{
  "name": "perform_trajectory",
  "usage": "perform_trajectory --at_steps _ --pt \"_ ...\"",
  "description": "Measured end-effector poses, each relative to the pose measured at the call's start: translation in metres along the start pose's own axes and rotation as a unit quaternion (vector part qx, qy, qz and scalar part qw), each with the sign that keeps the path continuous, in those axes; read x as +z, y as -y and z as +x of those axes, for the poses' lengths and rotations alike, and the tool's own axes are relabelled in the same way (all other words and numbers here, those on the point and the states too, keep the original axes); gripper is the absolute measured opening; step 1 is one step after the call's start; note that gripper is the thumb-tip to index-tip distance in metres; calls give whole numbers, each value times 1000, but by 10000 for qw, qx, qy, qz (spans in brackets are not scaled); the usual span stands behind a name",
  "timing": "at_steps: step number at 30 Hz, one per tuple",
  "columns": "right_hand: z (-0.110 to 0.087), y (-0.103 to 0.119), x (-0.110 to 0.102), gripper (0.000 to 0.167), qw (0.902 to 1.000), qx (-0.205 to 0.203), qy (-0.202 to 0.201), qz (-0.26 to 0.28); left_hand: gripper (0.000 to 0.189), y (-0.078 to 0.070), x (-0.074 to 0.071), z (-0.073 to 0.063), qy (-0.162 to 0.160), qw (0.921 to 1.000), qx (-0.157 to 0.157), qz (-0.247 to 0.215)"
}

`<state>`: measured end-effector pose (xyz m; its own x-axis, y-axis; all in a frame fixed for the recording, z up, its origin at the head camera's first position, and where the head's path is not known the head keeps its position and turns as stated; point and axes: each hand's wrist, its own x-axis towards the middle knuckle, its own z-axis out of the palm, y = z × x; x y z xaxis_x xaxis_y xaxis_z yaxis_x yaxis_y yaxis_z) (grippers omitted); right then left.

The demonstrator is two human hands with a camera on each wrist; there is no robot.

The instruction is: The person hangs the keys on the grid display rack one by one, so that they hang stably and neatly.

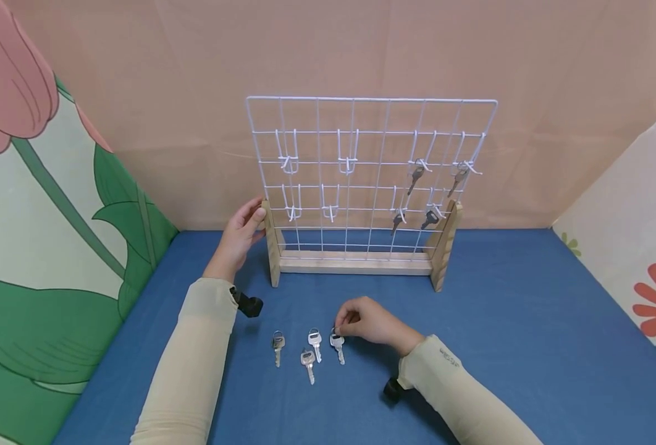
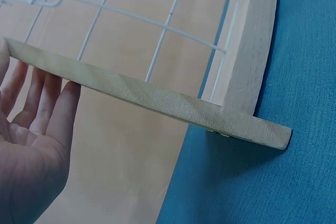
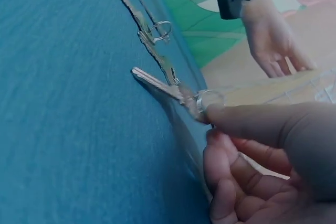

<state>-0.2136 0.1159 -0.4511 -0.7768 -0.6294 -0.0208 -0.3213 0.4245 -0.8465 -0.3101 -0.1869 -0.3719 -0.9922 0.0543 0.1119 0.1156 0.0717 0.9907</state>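
While the rightmost loose key (image 1: 337,347) is sitting at the surface of the blue cloth (image 1: 528,340), the right hand (image 1: 371,320) is pinching its ring (image 3: 200,101), fingertips (image 3: 226,117) nearly meeting. Three more keys (image 1: 314,340) are lying just left. Beyond, the left hand (image 1: 238,238) is gripping the rack's left wooden upright (image 1: 273,247); four keys (image 1: 415,177) are hanging toward its right.

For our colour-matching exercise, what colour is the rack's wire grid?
White; the wire grid shows best in the head view.
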Motion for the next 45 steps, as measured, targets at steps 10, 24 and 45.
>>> perform_trajectory --at_steps 10,24,45 --pt "-4 8 -6 7 9895 114 -657 1285 58 1 -1 -2 21 10000 91 7" --pt "1 58 -40 7 9566 -1109 -2155 1618 55 0 0 0 66 9998 93 -131" --pt "25 134 -100 3 8832 -2425 -2651 3014 56 0 -3 -1 197 9996 196 -66"
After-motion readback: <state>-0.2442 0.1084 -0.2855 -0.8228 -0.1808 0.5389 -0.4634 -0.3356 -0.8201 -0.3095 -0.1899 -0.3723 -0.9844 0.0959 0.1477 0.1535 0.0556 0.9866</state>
